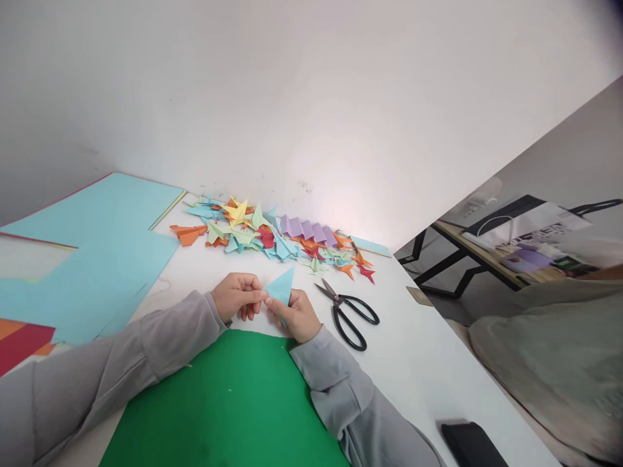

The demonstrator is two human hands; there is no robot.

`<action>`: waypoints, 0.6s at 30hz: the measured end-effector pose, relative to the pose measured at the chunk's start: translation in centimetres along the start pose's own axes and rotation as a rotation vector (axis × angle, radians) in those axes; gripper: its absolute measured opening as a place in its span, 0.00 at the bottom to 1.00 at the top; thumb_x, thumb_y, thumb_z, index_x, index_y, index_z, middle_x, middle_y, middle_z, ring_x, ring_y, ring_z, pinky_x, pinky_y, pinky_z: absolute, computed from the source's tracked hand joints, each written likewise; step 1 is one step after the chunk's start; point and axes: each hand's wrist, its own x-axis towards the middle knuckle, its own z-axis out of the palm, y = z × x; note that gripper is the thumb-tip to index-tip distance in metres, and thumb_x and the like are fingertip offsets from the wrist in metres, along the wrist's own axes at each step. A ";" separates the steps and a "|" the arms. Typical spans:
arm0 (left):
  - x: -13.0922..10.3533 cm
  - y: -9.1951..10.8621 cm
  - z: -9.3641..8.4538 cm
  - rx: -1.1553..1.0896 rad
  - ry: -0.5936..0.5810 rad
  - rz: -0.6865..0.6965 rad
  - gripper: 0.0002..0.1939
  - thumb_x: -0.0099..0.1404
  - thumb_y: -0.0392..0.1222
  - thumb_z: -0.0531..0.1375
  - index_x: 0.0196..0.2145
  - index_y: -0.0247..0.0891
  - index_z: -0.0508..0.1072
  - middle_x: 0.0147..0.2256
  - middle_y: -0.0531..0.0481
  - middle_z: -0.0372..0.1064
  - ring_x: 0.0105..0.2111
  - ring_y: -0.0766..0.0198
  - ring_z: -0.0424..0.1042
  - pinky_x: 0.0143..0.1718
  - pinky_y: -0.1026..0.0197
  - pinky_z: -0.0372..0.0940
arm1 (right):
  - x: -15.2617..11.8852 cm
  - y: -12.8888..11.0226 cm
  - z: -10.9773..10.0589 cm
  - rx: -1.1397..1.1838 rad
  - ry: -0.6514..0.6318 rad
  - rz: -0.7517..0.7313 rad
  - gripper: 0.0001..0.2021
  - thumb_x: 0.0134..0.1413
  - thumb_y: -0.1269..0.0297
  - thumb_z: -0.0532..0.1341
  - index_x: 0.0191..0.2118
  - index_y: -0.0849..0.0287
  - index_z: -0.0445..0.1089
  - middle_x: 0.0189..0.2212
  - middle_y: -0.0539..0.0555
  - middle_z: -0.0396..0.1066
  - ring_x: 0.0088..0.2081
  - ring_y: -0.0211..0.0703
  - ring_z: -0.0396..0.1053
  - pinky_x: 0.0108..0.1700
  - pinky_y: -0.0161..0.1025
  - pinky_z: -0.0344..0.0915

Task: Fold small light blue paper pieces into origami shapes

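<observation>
Between my two hands is a small folded piece of light blue paper [282, 285], its pointed tip sticking up. My left hand [239, 296] pinches its left edge between thumb and fingers. From the other side, my right hand [298, 316] grips it, thumb in front and fingers partly hidden behind. Both hands are just above the far edge of a green sheet [228, 395]. Black-handled scissors [346, 312] lie partly spread to the right of my right hand. Beyond the hands spreads a pile of folded paper pieces [243, 237] in several colours.
Large light blue sheets [111, 272] cover the table's left side, with red and orange paper [29, 347] near the left edge. A purple pleated paper strip [307, 229] lies by the wall. A black object [472, 444] rests at the front right of the white table [413, 363].
</observation>
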 end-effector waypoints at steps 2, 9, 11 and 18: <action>0.0 0.1 0.0 -0.023 0.018 -0.002 0.17 0.44 0.48 0.65 0.20 0.33 0.63 0.11 0.56 0.63 0.09 0.72 0.60 0.09 0.71 0.55 | 0.0 0.0 0.1 -0.038 0.023 -0.016 0.20 0.45 0.53 0.58 0.12 0.61 0.58 0.08 0.44 0.53 0.13 0.28 0.48 0.17 0.31 0.45; 0.1 0.1 0.0 -0.084 0.090 0.020 0.17 0.43 0.47 0.65 0.19 0.33 0.63 0.11 0.56 0.63 0.09 0.73 0.60 0.09 0.71 0.55 | 0.1 0.2 0.2 0.011 -0.025 -0.004 0.19 0.43 0.53 0.61 0.14 0.61 0.61 0.09 0.45 0.57 0.13 0.29 0.51 0.17 0.31 0.48; 0.2 0.0 0.0 -0.101 0.109 0.026 0.17 0.43 0.48 0.65 0.19 0.33 0.63 0.12 0.56 0.63 0.09 0.73 0.60 0.09 0.71 0.55 | 0.1 0.2 0.3 0.015 -0.032 0.000 0.18 0.43 0.53 0.61 0.15 0.61 0.62 0.09 0.45 0.57 0.13 0.29 0.51 0.18 0.31 0.48; 0.4 -0.1 -0.2 -0.215 0.196 0.019 0.18 0.41 0.47 0.66 0.20 0.34 0.61 0.12 0.57 0.63 0.09 0.73 0.59 0.08 0.71 0.55 | -0.1 -0.2 0.4 -0.061 -0.005 0.006 0.20 0.44 0.48 0.58 0.16 0.60 0.61 0.11 0.47 0.60 0.15 0.31 0.52 0.19 0.31 0.49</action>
